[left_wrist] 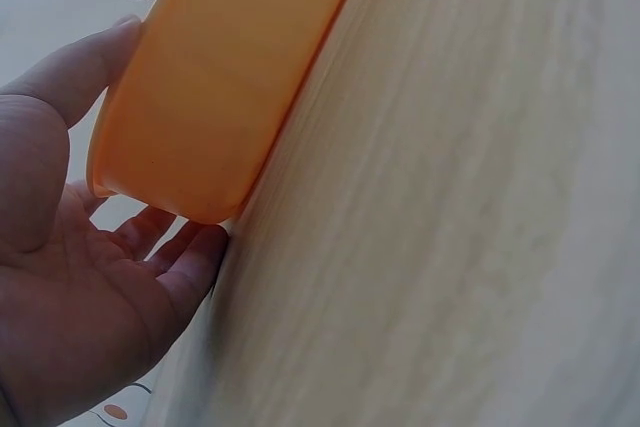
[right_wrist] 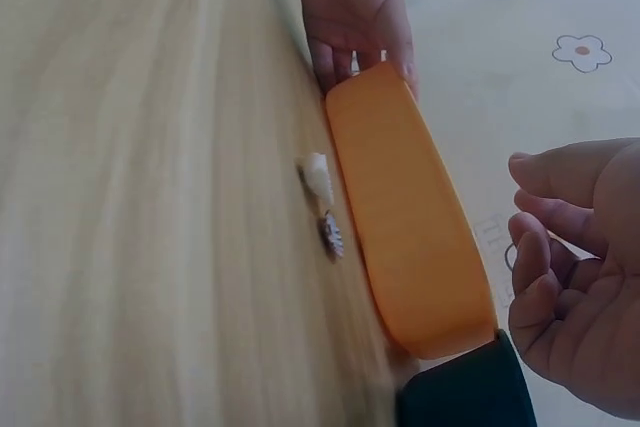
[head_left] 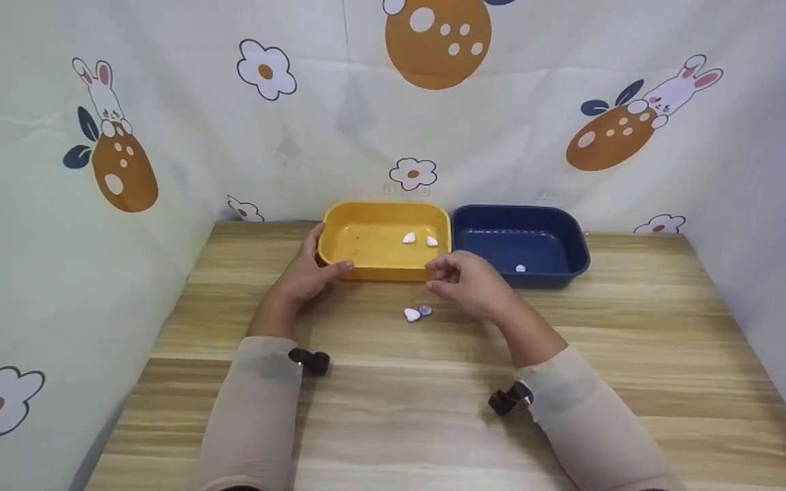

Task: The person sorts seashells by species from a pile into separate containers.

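My left hand (head_left: 304, 273) holds the left end of a yellow plastic basin (head_left: 386, 274), thumb near the front rim and fingers around the side. In the left wrist view, its fingertips reach the basin's lower edge. Two small white shell-like pieces (head_left: 409, 238) lie inside the basin, toward its right. My right hand (head_left: 471, 283) hovers by the basin's front right corner, fingers bent loosely. The right wrist view reveals a gap between thumb and fingers, with nothing visible in it. On the table before the basin lie a white shell (right_wrist: 318, 176) and a dark striped shell (right_wrist: 332, 234).
A dark blue basin (head_left: 546, 280) stands against the yellow one's right end, with one small white piece (head_left: 520, 269) inside. Both basins sit at the back of the wooden table (head_left: 393, 423), close to a patterned cloth backdrop (head_left: 338, 136). Cloth also flanks both sides.
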The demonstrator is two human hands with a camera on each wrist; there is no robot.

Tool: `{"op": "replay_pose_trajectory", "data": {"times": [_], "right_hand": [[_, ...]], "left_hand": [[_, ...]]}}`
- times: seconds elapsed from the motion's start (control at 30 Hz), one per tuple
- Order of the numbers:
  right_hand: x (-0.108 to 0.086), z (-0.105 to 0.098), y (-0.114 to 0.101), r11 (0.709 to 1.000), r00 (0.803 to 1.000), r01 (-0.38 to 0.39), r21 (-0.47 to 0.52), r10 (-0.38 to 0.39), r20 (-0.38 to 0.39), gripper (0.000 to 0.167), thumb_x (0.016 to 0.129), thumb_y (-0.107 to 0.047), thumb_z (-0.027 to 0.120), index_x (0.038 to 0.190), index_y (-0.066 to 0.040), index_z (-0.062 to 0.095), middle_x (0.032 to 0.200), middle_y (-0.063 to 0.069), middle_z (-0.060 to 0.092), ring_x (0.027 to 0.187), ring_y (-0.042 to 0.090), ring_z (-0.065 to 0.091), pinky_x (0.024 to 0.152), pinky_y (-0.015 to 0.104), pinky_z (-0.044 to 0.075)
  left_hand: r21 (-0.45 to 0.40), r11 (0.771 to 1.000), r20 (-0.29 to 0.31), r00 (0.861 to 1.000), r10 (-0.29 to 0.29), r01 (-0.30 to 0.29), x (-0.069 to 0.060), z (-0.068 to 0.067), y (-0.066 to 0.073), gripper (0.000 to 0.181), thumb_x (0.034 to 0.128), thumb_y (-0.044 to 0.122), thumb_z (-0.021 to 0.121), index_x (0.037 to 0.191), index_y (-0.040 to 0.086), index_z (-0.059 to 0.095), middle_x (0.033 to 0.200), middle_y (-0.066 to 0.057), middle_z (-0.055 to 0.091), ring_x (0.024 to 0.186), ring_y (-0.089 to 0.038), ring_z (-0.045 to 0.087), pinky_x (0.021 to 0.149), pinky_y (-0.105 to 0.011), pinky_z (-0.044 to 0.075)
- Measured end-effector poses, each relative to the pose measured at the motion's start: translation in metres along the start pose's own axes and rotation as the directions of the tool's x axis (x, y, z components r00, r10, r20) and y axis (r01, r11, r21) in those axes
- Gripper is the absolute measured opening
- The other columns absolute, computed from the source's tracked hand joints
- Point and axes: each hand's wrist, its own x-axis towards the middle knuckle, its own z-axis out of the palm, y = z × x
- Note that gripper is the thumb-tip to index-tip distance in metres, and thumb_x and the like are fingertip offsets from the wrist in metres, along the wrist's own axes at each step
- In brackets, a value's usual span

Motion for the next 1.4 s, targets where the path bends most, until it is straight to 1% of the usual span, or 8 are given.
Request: {"op": "replay_pose_trajectory", "data": {"times": [0.17,0.3,0.5,0.6,0.7,1.0,1.13,1.4], "right_hand": [[-0.005,0.005,0.008,1.0,0.999,0.007,-0.005,-0.006,0.048,0.032,0.094,-0.019,0.081,0.124,-0.007,0.077,0.107,0.006,0.072,0.095,0.019,0.064,0.086,0.031,0.054],[-0.005,0.007,0.012,1.0,0.998,0.015,-0.017,-0.014,0.06,0.033,0.094,-0.019,0.081,0.125,-0.007,0.076,0.107,0.005,0.072,0.095,0.018,0.064,0.087,0.032,0.054],[-0.004,0.013,0.018,1.0,0.998,-0.005,-0.001,0.005,0.065,0.033,0.093,-0.016,0.082,0.124,-0.007,0.077,0.109,0.007,0.073,0.097,0.019,0.065,0.089,0.033,0.054],[-0.002,0.017,0.022,1.0,0.996,-0.017,0.009,0.016,0.085,0.032,0.092,-0.015,0.082,0.123,-0.007,0.077,0.11,0.007,0.073,0.099,0.019,0.065,0.088,0.032,0.055],[0.0,0.022,0.027,1.0,0.994,-0.023,0.012,0.022,0.103,0.031,0.091,-0.015,0.083,0.121,-0.007,0.078,0.109,0.007,0.075,0.098,0.018,0.065,0.087,0.031,0.055],[0.007,0.034,0.046,0.999,0.989,0.041,0.001,-0.041,0.141,0.028,0.088,-0.016,0.085,0.113,-0.006,0.08,0.103,0.006,0.076,0.096,0.015,0.067,0.089,0.031,0.057],[0.006,0.035,0.047,0.999,0.985,0.051,-0.011,-0.049,0.164,0.031,0.086,-0.014,0.086,0.115,-0.005,0.079,0.104,0.007,0.077,0.098,0.016,0.067,0.091,0.032,0.057],[0.004,0.035,0.045,0.992,0.981,0.097,-0.076,-0.082,0.174,0.031,0.087,-0.015,0.086,0.117,-0.008,0.08,0.105,0.006,0.075,0.101,0.017,0.064,0.094,0.033,0.055]], "left_hand": [[0.003,1.0,-0.004,1.0,-0.029,0.029,0.0,-0.001,0.001,0.119,0.0882,0.046,0.086,0.173,0.032,0.004,0.182,-0.005,0.014,0.169,-0.028,0.016,0.139,-0.05,0.012],[0.009,0.999,0.0,0.999,-0.049,0.049,-0.001,-0.001,0.001,0.12,0.0876,0.049,0.086,0.173,0.034,0.003,0.182,-0.003,0.013,0.169,-0.028,0.015,0.139,-0.05,0.012],[-0.036,0.999,0.006,1.0,-0.005,0.005,-0.001,-0.001,0.001,0.119,0.0889,0.043,0.087,0.173,0.031,0.004,0.182,-0.004,0.015,0.168,-0.025,0.019,0.139,-0.046,0.015],[-0.069,0.998,0.013,1.0,0.016,-0.015,-0.001,0.0,0.0,0.118,0.0896,0.039,0.087,0.173,0.03,0.004,0.181,-0.004,0.015,0.167,-0.024,0.021,0.138,-0.043,0.016],[-0.07,0.997,0.012,1.0,0.022,-0.022,-0.001,0.001,-0.001,0.117,0.0899,0.038,0.087,0.173,0.03,0.004,0.181,-0.004,0.016,0.167,-0.024,0.021,0.138,-0.043,0.016],[-0.036,0.999,0.003,1.0,0.0,0.0,0.0,0.0,-0.002,0.116,0.0892,0.04,0.086,0.173,0.033,0.006,0.181,-0.005,0.017,0.167,-0.026,0.021,0.138,-0.046,0.015],[-0.039,0.999,0.007,1.0,-0.01,0.01,0.0,0.0,-0.001,0.116,0.0891,0.04,0.086,0.172,0.034,0.006,0.181,-0.004,0.017,0.167,-0.026,0.021,0.138,-0.046,0.015],[-0.027,1.0,-0.003,1.0,0.001,-0.001,0.0,0.001,-0.001,0.116,0.0888,0.042,0.087,0.173,0.032,0.006,0.181,-0.005,0.017,0.167,-0.026,0.02,0.139,-0.047,0.015]]}}
